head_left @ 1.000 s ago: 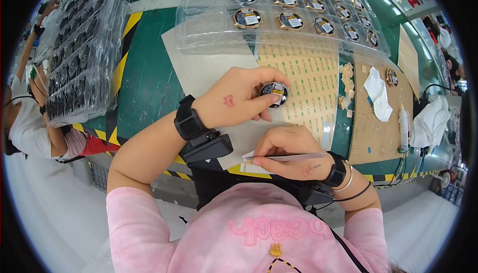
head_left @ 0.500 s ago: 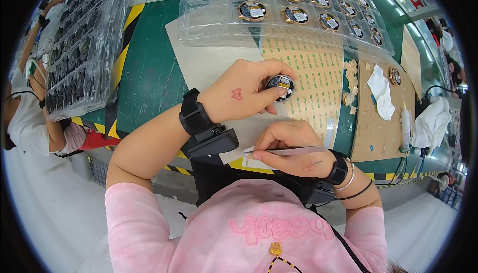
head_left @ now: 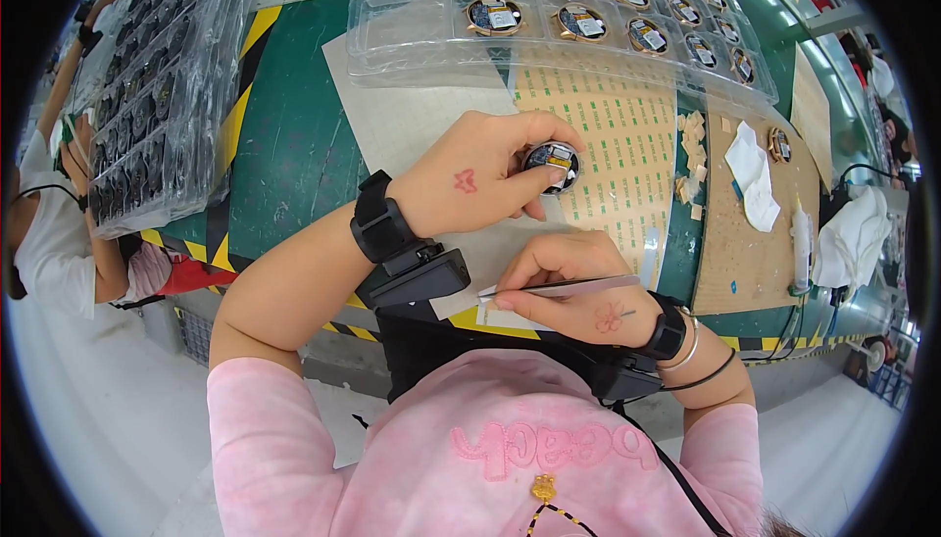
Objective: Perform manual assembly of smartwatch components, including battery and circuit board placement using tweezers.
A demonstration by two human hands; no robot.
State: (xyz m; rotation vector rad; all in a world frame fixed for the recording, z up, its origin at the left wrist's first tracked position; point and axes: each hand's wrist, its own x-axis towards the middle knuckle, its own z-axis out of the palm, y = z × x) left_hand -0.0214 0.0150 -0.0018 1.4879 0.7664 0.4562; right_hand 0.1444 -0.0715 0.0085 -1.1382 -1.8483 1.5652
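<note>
Between the thumb and fingers of my left hand (head_left: 469,179) is a round watch body (head_left: 557,156), its inner parts facing up. It is held above the sheets on the bench, and my thumb covers part of its lower edge. My right hand (head_left: 580,310), nearer to me, is closed around metal tweezers (head_left: 593,285). The tips point left and touch or hover just over a small white piece (head_left: 510,320) near the bench's front edge; I cannot tell which. Beneath my hands lie a pale grey sheet (head_left: 377,96) and a tan adhesive sheet (head_left: 598,116) with green print.
A clear plastic tray (head_left: 412,52) of similar watch bodies stands at the back. Stacked trays of black parts (head_left: 147,96) are at left, beside another person's arms. On the right, small tan scraps (head_left: 691,150) lie near a brown board (head_left: 760,272) with a white cloth (head_left: 752,184).
My right hand has shifted slightly upward, and the rear end of the tweezers has risen. My left hand and the watch body have barely moved.
</note>
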